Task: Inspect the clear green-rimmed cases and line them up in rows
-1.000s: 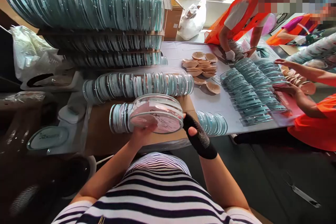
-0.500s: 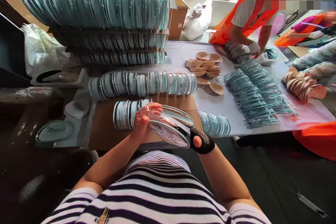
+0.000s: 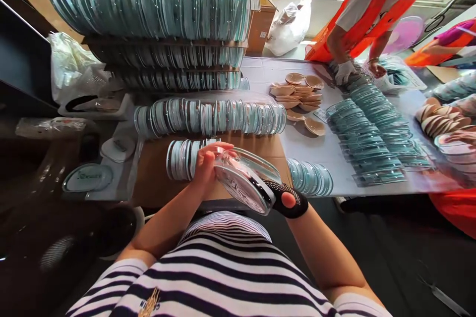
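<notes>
A round clear plastic case (image 3: 243, 183) with something pinkish inside is tilted between both hands, just above a brown cardboard sheet (image 3: 156, 178). My left hand (image 3: 208, 166) curls over the case's upper left rim. My right hand (image 3: 288, 200), in a black mesh glove, grips the lower right edge. Just behind my left hand stands a short row of the same cases (image 3: 184, 158) on edge. A longer row (image 3: 210, 116) lies behind that.
Tall stacked rows of cases on cardboard trays (image 3: 148, 15) fill the back left. On the white table (image 3: 316, 151) lie beige cups (image 3: 297, 94), more case rows (image 3: 366, 133) and a small group (image 3: 310, 178). A person in an orange vest (image 3: 357, 15) works at the far side.
The case was held nearly flat facing up, then tipped onto its edge; it now leans steeper and slightly lower. The view shifted right.
</notes>
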A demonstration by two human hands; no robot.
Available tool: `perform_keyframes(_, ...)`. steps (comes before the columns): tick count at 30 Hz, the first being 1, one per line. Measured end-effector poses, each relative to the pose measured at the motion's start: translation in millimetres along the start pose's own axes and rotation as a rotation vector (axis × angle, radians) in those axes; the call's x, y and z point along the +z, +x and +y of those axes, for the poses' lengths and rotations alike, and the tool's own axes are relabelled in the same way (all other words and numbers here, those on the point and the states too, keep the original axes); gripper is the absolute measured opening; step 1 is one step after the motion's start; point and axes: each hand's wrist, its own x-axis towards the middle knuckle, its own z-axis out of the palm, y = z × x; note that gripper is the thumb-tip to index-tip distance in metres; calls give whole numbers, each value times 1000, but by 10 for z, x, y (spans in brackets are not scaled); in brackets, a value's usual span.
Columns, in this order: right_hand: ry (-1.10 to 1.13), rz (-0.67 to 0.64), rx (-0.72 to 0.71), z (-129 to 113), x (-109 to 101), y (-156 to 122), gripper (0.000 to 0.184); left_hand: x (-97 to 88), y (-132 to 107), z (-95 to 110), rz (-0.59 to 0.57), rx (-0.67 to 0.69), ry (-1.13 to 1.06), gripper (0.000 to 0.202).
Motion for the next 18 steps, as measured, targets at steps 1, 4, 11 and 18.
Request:
perform_keyframes(1,-65,-43,-9,-21,-37,-4,100,-8,31,-12,15,-20,-13,70)
perform_keyframes(4,-63,-56,8,-75,-48,5,92,-9,98,-31,30,-58,24,73)
perform_keyframes(11,-80,-41,88,1,34,-23,76,-100,219,-36,57,-82,60,75)
perform_keyframes(18,-792,-80,-231,-187,-27,-181,44,-288,25,308,-398,623,652,88)
